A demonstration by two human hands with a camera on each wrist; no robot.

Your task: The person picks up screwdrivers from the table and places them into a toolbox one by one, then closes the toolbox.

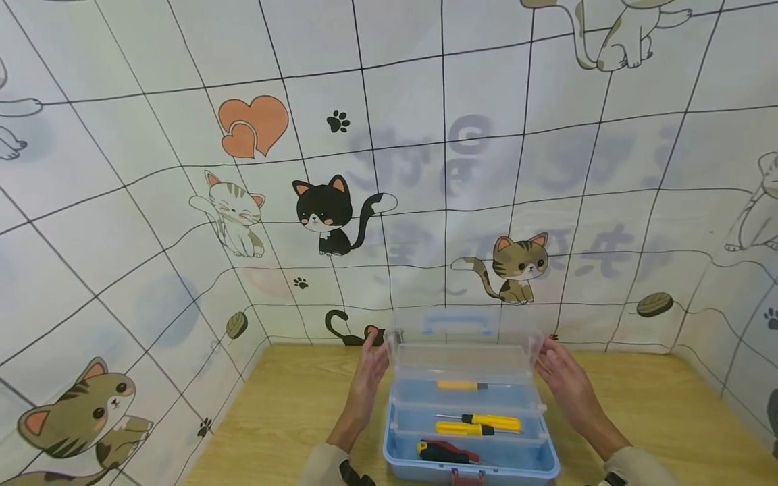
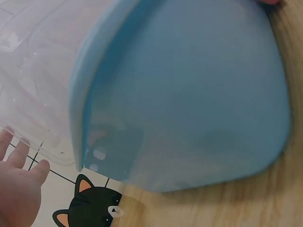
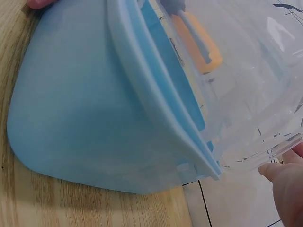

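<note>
A light blue toolbox [image 1: 392, 466] stands on the table with its clear lid [image 1: 468, 337] raised toward the back. My left hand [image 1: 367, 371] is at the lid's left side, fingers extended along its edge; the left wrist view shows the fingertips [image 2: 19, 153] right at the rim. At the opposite side, my right hand [image 1: 565, 378] has its relaxed fingers against the lid's edge. Two yellow-handled screwdrivers [image 1: 464, 429] lie in a clear tray [image 1: 407, 433], and an orange-looking screwdriver [image 1: 457, 385] shows behind clear plastic. Black-and-red-handled screwdrivers [image 1: 446, 452] lie in the box's bottom.
The wooden table [image 1: 292, 412] extends to both sides of the box. Close behind it rises a white wall covering [image 1: 407, 270] with a black grid and cartoon cats. A blue handle [image 1: 457, 322] is on the lid, and a reddish latch [image 1: 468, 478] sits at the box's front.
</note>
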